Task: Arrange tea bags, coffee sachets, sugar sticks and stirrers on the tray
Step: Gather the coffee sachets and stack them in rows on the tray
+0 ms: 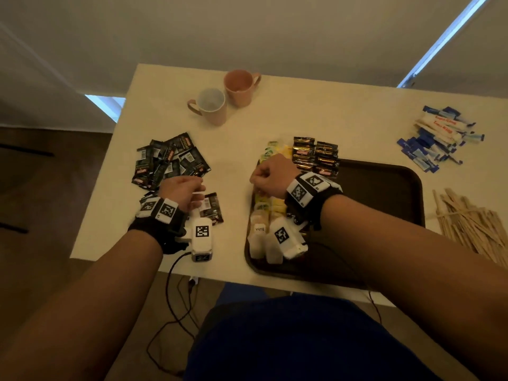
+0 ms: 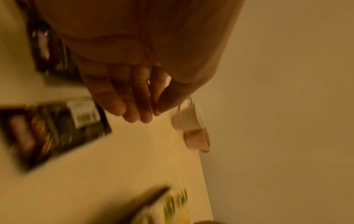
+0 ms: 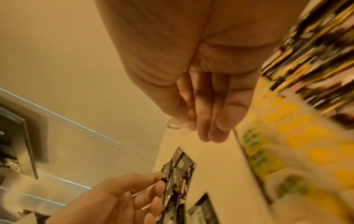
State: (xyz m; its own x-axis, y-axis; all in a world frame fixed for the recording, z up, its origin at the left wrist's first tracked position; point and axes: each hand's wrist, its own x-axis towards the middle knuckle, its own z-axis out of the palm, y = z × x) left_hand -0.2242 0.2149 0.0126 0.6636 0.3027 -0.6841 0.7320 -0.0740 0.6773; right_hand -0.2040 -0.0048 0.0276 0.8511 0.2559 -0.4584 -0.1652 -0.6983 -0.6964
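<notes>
A dark brown tray (image 1: 384,188) lies at the table's front right. Yellow and green tea bags (image 1: 270,207) run in a column along its left side, with gold-and-black coffee sachets (image 1: 316,158) at its far left corner. My right hand (image 1: 254,180) hovers over the tea bags (image 3: 287,144); in the right wrist view its fingers (image 3: 206,130) hang loosely and hold nothing. My left hand (image 1: 199,193) is at the near edge of a pile of dark sachets (image 1: 170,160). Its fingers (image 2: 145,115) are relaxed, thumb close to the index tip, with nothing visible between them.
Two pink mugs (image 1: 213,105) stand at the table's far side. Blue and white sugar sticks (image 1: 439,136) lie in a heap at the far right. Wooden stirrers (image 1: 472,224) are piled right of the tray. A single dark sachet (image 1: 213,207) lies beside my left wrist.
</notes>
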